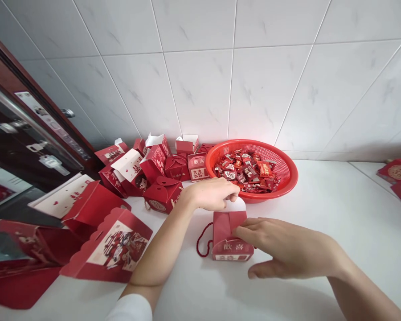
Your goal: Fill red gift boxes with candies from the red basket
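Note:
A small red gift box (229, 238) with gold lettering and a dark red cord handle (202, 243) sits on the white surface in front of me. Its far flap, white on the inside, is raised. My left hand (214, 195) reaches across to that flap, closed, its fingers bent down against it; the fingertips are partly hidden. On the near side, my right hand (287, 246) lays its outstretched fingers on the box top, the thumb held apart. Just beyond the box stands a red plastic basket (289, 180) holding many red-wrapped candies (249, 171).
Several red gift boxes (163, 194), some with raised lids, crowd the left side. A larger red box (110, 249) stands near my left forearm. A door (36, 129) with keys (53, 164) is at far left. Tiled wall behind; red packages (399, 174) at far right.

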A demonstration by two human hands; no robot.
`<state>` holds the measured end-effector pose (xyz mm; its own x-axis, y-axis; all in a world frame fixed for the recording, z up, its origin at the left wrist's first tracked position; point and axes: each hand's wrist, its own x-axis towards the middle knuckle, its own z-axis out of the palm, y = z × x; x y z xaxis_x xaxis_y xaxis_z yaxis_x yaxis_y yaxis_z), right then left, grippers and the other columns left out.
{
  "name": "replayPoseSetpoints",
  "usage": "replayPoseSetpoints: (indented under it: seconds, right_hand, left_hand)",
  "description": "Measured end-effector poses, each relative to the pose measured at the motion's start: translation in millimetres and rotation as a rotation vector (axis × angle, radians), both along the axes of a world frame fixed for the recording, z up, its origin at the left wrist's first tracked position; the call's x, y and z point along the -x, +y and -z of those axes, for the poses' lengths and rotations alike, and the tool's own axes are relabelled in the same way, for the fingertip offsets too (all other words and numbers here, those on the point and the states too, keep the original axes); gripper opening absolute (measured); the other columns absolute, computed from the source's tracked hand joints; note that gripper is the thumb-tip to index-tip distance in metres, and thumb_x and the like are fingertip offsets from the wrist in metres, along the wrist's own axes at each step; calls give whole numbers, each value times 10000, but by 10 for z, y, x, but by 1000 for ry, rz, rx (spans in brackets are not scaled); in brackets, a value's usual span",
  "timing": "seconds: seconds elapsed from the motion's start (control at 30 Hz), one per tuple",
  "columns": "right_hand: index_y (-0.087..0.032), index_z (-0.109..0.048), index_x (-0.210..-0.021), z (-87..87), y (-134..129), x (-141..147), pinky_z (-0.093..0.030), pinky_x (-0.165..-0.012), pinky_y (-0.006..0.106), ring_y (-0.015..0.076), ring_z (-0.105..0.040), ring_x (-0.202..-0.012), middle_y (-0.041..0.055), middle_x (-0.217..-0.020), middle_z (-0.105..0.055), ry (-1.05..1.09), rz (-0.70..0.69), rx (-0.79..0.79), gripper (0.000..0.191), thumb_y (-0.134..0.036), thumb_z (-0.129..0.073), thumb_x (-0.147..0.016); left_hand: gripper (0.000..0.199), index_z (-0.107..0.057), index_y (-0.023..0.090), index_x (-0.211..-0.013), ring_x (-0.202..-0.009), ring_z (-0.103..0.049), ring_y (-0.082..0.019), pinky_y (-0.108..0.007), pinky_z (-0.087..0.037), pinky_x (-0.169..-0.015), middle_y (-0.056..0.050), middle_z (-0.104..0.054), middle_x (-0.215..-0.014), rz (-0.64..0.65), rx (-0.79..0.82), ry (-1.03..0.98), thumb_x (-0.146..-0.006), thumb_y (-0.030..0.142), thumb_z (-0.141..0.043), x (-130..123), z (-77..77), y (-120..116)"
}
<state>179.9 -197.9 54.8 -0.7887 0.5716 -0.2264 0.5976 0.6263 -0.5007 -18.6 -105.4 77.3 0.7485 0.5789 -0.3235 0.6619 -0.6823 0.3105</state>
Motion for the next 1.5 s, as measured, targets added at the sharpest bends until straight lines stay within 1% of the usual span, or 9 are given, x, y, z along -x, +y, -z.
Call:
replayPoseSetpoints:
  seconds: [0.17, 0.27, 0.37, 0.5, 0.63, 0.93, 1.13, 1.37, 1.5]
  right_hand:
    - [-198, -645, -1253, 118, -102, -114, -562, -846, 361, 261, -696, -1043, 118, -1210, -711, 142, 78, -41, 298, -343, -627, -994]
    - [-201, -587, -1381, 329, -226, -206, -578, -940, 394, 283, -670, -1194, 150, -1356, -673, 262, 143, -92, 407, -403, -583, -1029]
    - [-228, -534, -1448, 600, -307, -227, -568, -1016, 418, 287, -619, -1309, 156, -1461, -619, 436, 201, -187, 436, -418, -532, -1056]
    - [-255, -590, -1340, 901, -306, -153, -608, -923, 347, 229, -696, -1160, 124, -1326, -695, 655, 309, -247, 296, -345, -494, -1075]
    - [-244, -633, -1145, 1066, -268, -72, -617, -832, 318, 207, -727, -1014, 102, -1196, -738, 783, 414, -306, 161, -315, -514, -1064]
    - [-255, -583, -1074, 1193, -284, 75, -608, -850, 358, 235, -710, -1072, 104, -1199, -708, 840, 552, -524, 61, -298, -566, -1034]
    - [-269, -580, -1281, 1210, -161, 105, -579, -993, 439, 280, -633, -1287, 120, -1300, -671, 804, 625, -533, 267, -320, -589, -1020]
    - [-298, -650, -1295, 1328, -219, 89, -559, -1044, 422, 257, -631, -1294, 100, -1409, -629, 771, 640, -512, 270, -322, -551, -1046]
    - [-295, -638, -1323, 1359, -246, 94, -552, -1058, 412, 255, -615, -1315, 101, -1415, -627, 771, 656, -527, 292, -314, -557, -1044]
  left_hand:
    - [249, -593, 192, -1072, -836, -623, -177, -261, -414, -667, -30, -678, -958, -104, 59, -169, -837, 115, -619, 112, 87, 7]
    - [265, -653, 174, -1123, -899, -669, -189, -274, -471, -754, -49, -723, -1015, -149, 117, -306, -862, 218, -664, 200, 219, -3]
    - [198, -721, 174, -1025, -909, -679, -190, -279, -484, -787, -42, -754, -1010, -151, 111, -464, -893, 308, -658, 258, 371, -51]
    - [233, -755, 177, -960, -906, -697, -201, -289, -519, -794, -49, -769, -972, -206, 140, -611, -870, 386, -708, 299, 520, -166]
    - [218, -777, 193, -939, -999, -701, -215, -314, -533, -892, -69, -754, -1060, -193, 148, -684, -847, 387, -740, 346, 660, -275]
    - [296, -763, 209, -1033, -1100, -679, -236, -331, -517, -942, -78, -736, -1139, -318, 162, -814, -938, 454, -628, 381, 1060, -388]
    - [239, -745, 206, -1000, -1068, -685, -231, -332, -519, -940, -74, -746, -1105, -355, 133, -878, -948, 380, -588, 327, 1120, -441]
    - [258, -707, 208, -1026, -1084, -671, -237, -335, -512, -951, -65, -734, -1099, -523, 153, -1018, -937, 431, -611, 218, 1204, -679]
    - [222, -674, 205, -1031, -1062, -666, -233, -339, -512, -953, -65, -710, -1103, -614, 169, -1067, -848, 331, -677, 135, 1245, -779]
